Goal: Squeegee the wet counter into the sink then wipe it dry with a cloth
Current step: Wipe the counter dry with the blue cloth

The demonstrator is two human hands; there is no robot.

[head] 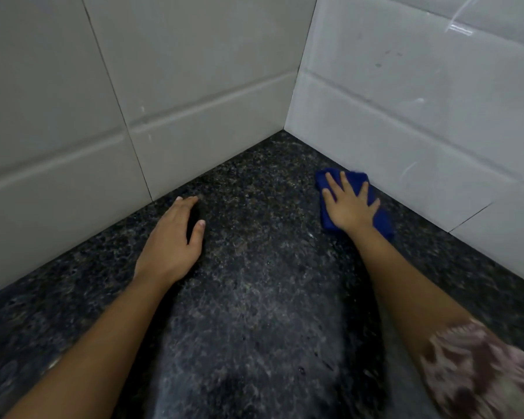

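A dark speckled granite counter (254, 267) runs into a tiled corner. A folded blue cloth (381, 220) lies flat on the counter close to the right wall. My right hand (350, 204) presses down on the cloth with fingers spread, covering most of it. My left hand (173, 237) rests on the bare counter near the left wall, fingers together and slightly curled, holding nothing. No squeegee or sink is in view.
White tiled walls (194, 86) meet at a corner behind the counter, hemming it in on the left and right. A patterned sleeve (478, 373) shows on my right arm at the lower right.
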